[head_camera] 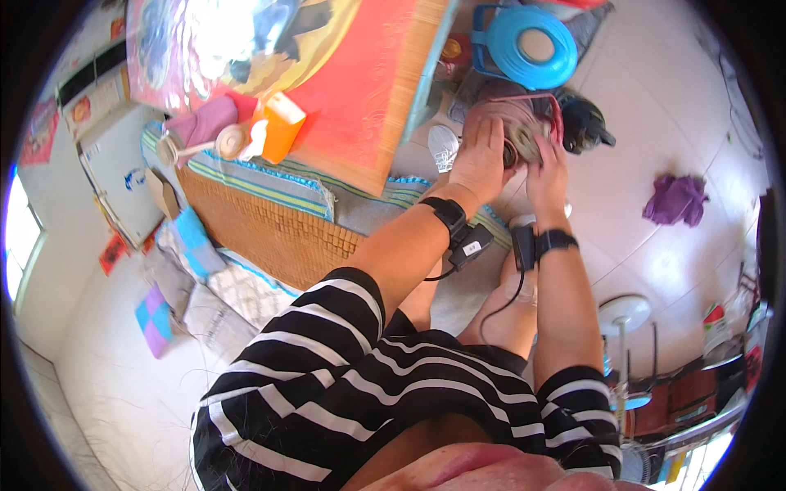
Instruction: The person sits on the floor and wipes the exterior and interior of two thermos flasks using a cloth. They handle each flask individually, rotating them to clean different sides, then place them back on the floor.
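Observation:
Both hands are together at the upper centre right, on a bundle of pink and olive-beige cloth (521, 123). My left hand (482, 156) lies over the near left side of the bundle, its fingers stretched along the pink part. My right hand (546, 169) grips the olive-beige part from the right with bent fingers. Between the hands shows a small round dark thing with a brownish rim (509, 153); what it is cannot be told. A pink strap or edge arches over the bundle. Just right of it lies a black glossy bag or cloth (580, 123).
A blue plastic jug or pot with a round lid (534, 46) stands beyond the bundle. To the left is a table with a red cover (350, 104), bearing an orange box (279, 132). A purple cloth (675, 199) lies on the tiled floor, right. A woven-mat bench (264, 221) stands left.

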{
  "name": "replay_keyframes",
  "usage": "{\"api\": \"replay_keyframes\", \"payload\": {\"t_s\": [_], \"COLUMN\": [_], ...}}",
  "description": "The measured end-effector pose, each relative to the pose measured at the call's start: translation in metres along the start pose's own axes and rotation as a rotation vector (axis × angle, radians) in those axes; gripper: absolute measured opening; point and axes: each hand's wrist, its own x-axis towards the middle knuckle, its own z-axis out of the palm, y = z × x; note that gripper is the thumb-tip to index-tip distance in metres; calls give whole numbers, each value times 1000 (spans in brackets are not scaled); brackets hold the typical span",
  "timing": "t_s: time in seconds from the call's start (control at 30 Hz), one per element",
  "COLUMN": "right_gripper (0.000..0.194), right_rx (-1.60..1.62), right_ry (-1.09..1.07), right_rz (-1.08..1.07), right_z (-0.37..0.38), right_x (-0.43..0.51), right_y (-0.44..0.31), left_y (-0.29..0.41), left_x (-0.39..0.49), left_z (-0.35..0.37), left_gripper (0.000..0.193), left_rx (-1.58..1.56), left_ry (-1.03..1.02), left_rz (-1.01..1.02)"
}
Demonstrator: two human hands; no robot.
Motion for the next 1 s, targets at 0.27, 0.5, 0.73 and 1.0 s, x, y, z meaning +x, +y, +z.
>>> {"api": "replay_keyframes", "payload": {"t_s": [0.27, 0.5, 0.73, 1.0], "right_gripper": [41, 58, 25, 45], "right_rx": [129, 324, -266, -813], "right_ry": [-190, -383, -810, -845], "right_rz": [530, 100, -105, -469], "right_z": [-76, -71, -105, -227], "right_x": [-68, 19, 23, 74], "right_y": [-14, -180, -221, -163], "left_y": [0, -85, -205, -77], "left_x": [-10, -126, -393, -627], "left_z": [-23, -72, -104, 44], "left_gripper": [99, 25, 48, 38], "left_rx": [-54, -327, -748, -677], "left_ry": [-90, -120, -133, 243], "left_rz": [21, 125, -796, -1545]}}
